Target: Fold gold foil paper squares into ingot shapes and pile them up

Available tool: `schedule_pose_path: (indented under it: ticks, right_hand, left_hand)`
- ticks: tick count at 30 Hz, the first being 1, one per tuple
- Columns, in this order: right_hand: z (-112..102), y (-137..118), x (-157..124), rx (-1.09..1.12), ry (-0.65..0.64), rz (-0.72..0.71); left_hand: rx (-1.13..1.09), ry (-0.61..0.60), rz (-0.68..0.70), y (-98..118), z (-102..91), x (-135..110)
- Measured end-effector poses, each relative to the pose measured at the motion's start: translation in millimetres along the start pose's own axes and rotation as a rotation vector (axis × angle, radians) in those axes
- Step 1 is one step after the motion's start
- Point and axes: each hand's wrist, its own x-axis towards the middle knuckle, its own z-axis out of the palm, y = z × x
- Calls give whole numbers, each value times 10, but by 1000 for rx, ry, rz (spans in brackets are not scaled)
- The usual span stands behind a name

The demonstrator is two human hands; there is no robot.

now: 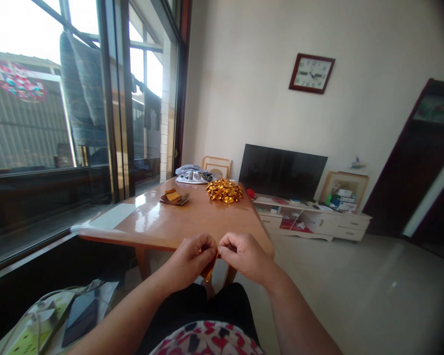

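Sunlit living-room windows (pixel 144 64) run along your left, beside a glossy wooden table (pixel 192 222) holding a heap of gold foil pieces (pixel 224 191) and a stack of foil squares (pixel 174 197). Just past the table's near edge, your left hand (pixel 188 261) and right hand (pixel 242 257) nearly meet, both pinching a folded strip of gold foil (pixel 209 268) between fingers and thumb.

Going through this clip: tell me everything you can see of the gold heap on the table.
The gold heap is a loose, low mound of many small, shiny, crumpled or folded pieces, foil-like and gold to orange. It sits near the far end of the glossy wooden table, resting directly on the top. Individual pieces are too small to make out.
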Motion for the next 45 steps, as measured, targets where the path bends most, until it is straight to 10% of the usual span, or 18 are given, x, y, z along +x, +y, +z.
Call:
schedule_pose_path:
  ticks: [11,23,45]
  right_hand:
    - [75,-31,-11,-224,98,-94]
    - [187,38,33,400,-50,256]
    - [297,102,90,701,51,365]
  left_hand:
    - [-76,2,-42,66,-6,0]
    - [-48,120,-10,53,30,15]
    - [845,201,480,108,-55,-16]
